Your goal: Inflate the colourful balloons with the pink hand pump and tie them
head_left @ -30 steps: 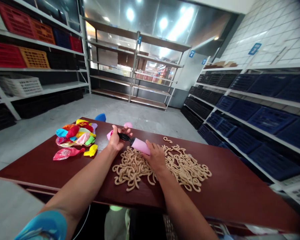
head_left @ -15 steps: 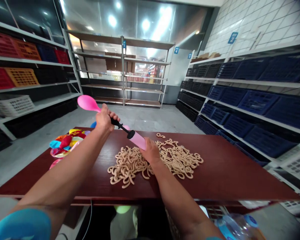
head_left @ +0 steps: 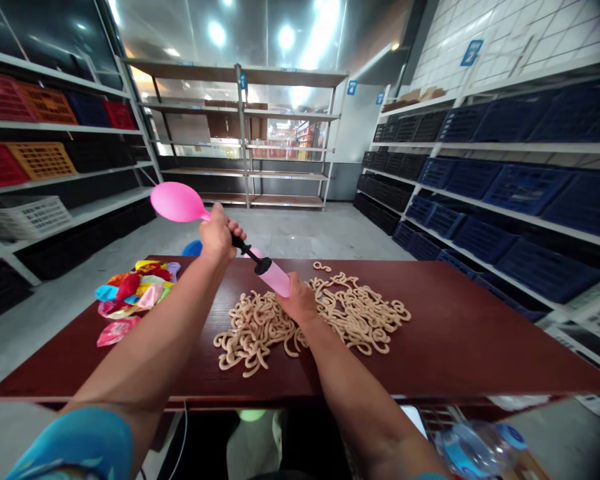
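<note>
A pink balloon [head_left: 177, 202], partly inflated, sticks out to the left of my left hand [head_left: 217, 233]. That hand is closed around the black end of a balloon pump [head_left: 278, 277] and the balloon's neck. My right hand [head_left: 299, 301] grips the pump's pink barrel at its lower end. Between the hands a stretch of black rod shows, and the pump slants down to the right. Beneath and around my right hand lies a spread pile of beige, curled, rope-like pieces [head_left: 365, 317] whose kind I cannot make out.
Colourful uninflated balloons [head_left: 137, 287] lie at the left of the dark red table [head_left: 460, 333]. Behind the table edge show a blue rounded thing [head_left: 193, 249] and a pink one. Shelves with crates [head_left: 525, 193] line both sides. A plastic bottle [head_left: 475, 450] sits below, front right.
The pink balloon has grown larger. My left hand has shifted slightly right, and the exposed black rod is a little shorter. The camera view has shifted slightly.
</note>
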`<state>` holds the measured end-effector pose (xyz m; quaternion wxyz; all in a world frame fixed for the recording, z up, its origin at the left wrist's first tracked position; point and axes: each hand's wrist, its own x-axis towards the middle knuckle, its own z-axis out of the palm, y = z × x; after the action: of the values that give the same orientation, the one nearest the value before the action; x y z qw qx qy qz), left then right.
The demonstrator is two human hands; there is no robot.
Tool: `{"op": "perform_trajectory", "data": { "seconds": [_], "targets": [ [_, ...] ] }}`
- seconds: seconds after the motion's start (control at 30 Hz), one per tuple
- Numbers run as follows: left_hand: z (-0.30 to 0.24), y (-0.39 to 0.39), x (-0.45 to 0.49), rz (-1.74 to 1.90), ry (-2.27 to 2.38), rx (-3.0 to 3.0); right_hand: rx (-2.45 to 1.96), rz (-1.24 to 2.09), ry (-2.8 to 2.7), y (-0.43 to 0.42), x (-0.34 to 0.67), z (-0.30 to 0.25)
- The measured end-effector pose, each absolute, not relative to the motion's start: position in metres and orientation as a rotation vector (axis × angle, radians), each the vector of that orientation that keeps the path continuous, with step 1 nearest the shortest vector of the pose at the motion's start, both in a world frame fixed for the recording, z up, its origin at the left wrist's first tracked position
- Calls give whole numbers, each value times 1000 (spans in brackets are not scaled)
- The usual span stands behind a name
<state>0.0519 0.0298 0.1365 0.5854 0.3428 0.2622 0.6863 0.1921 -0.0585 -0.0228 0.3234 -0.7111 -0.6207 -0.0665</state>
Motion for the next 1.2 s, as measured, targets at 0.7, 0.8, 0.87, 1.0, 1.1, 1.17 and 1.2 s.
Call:
{"op": "perform_trajectory", "data": {
  "seconds": [0.7,0.8,0.87,1.0,1.1,1.17,1.2],
  "targets": [
    [213,38,9,1664,581,896,-1748,-151,-1571,-52,190,-28],
    [203,36,17,1651,571,889,-1744,-140,-1580,-52,191,-33],
    [184,33,31,1626,574,883,-1739,-145,-1593,-52,193,-36],
    [137,23,68,1548,633,877,-1745,-134,-1594,-52,196,-40],
    [113,14,88,1500,671,840,-1758,-123,-1583,-52,197,-39],
    [109,12,92,1492,676,826,-1755,-133,-1579,-52,196,-38],
    [111,12,90,1491,673,833,-1751,-141,-1574,-53,196,-37]
  ]
}}
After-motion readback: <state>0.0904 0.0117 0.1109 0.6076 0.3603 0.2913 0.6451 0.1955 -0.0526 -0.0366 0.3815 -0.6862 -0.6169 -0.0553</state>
